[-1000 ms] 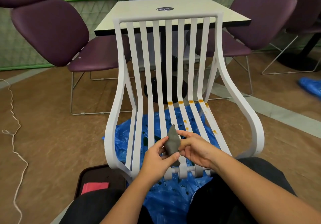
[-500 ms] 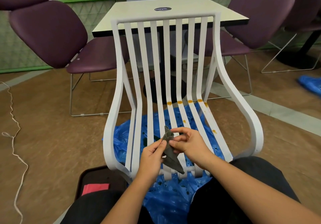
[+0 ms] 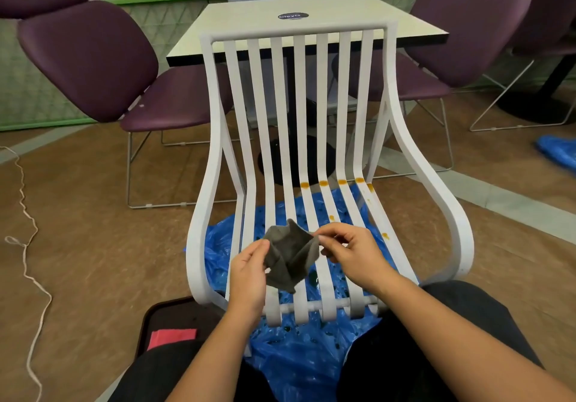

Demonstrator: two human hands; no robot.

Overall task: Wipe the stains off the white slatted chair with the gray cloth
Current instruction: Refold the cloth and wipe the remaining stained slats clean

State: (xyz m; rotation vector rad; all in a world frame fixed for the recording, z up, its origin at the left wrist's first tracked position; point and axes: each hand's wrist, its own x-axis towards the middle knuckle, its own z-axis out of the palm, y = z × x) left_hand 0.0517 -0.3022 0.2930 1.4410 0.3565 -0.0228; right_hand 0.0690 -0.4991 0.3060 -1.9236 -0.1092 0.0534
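Note:
The white slatted chair (image 3: 215, 139) stands right in front of me, facing me. A row of orange stains (image 3: 323, 183) runs across its right-hand slats where seat meets back, and smaller spots (image 3: 385, 235) dot the seat's right side. The gray cloth (image 3: 290, 259) hangs spread between my hands above the seat's front. My left hand (image 3: 249, 272) pinches its left edge, and my right hand (image 3: 350, 250) pinches its upper right corner.
Blue plastic sheeting (image 3: 296, 351) lies on the floor under the chair. A dark tray (image 3: 162, 317) with a pink sponge (image 3: 172, 336) sits at my lower left. A beige table (image 3: 311, 24) and purple chairs (image 3: 93, 58) stand behind. White cord (image 3: 31, 233) trails along the left floor.
The cloth was a folded wad held between both hands. My hands have drawn apart and the cloth has opened out between them.

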